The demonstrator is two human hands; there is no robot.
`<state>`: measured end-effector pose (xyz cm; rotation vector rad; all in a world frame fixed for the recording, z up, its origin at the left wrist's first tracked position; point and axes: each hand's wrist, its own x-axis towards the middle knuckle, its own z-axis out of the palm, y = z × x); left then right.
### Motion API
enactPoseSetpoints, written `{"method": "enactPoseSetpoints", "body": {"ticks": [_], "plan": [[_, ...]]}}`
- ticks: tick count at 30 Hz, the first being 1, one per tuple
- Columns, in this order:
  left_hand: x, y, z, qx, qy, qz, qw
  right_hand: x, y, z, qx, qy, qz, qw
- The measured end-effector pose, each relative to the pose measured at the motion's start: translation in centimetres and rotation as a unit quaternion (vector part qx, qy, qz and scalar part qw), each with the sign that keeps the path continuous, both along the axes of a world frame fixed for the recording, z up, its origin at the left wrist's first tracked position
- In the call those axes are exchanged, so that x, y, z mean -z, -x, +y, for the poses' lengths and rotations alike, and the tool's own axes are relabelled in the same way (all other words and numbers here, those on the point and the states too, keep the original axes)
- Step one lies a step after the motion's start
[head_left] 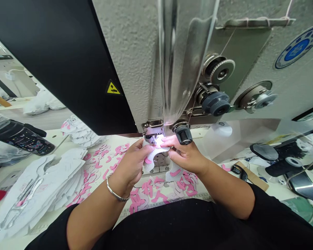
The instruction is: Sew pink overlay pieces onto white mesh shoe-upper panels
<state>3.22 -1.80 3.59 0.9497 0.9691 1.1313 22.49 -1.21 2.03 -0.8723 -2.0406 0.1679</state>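
Note:
My left hand [131, 165] and my right hand [184, 154] both pinch a curved piece of white mesh fabric [152, 152], which has a pink patch [175, 172] on it. The fabric lies on the metal needle plate [159, 161] of an industrial sewing machine [135, 69]. Its presser foot [151, 138] sits just above my fingers and is partly hidden by the bright lamp glare. A silver bangle [116, 191] circles my left wrist. Loose pink-and-white cut pieces [146, 194] lie around both hands.
A stack of white mesh pieces [39, 191] lies at the left of the table, with more pink pieces [101, 156] beside it. Thread tension dials [219, 69] project from the machine. A black-and-white machine part [279, 159] stands at the right. White bags [41, 104] lie on the floor behind.

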Motion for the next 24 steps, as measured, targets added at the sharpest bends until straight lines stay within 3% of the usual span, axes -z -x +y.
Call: {"method": "enactPoseSetpoints", "body": {"ticks": [24], "plan": [[0.52, 0.52, 0.53, 0.013, -0.013, -0.031, 0.999, 0.68, 0.23, -0.25, 0.014, -0.030, -0.010, 0.999]]}}
